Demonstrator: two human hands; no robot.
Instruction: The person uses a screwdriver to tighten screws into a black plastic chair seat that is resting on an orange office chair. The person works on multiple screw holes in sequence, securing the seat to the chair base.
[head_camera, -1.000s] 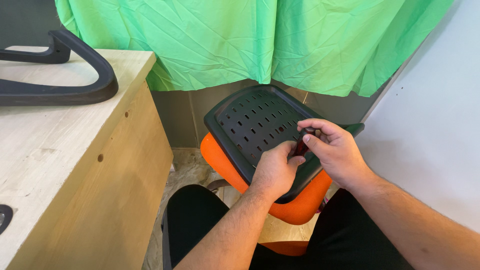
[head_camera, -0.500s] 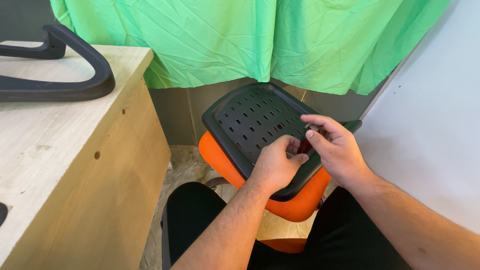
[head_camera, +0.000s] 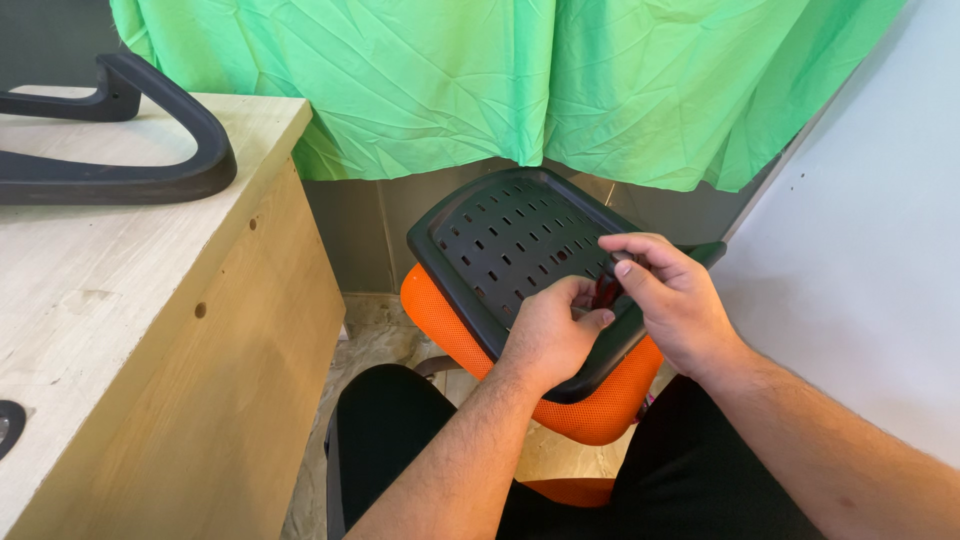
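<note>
Right hand (head_camera: 672, 300) shifted slightly since 0.5 s ago, fingers pinching small red-handled tool (head_camera: 604, 291) at black plastic shell (head_camera: 500, 240). Left hand (head_camera: 552, 333) clenched on shell rim. Shell rests on orange seat (head_camera: 440, 312), looks stiff, light; best gripped by rim.

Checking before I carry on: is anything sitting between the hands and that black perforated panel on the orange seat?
Nothing visible. The left hand and right hand already rest on the black perforated panel, pinching a small reddish item between them.
</note>
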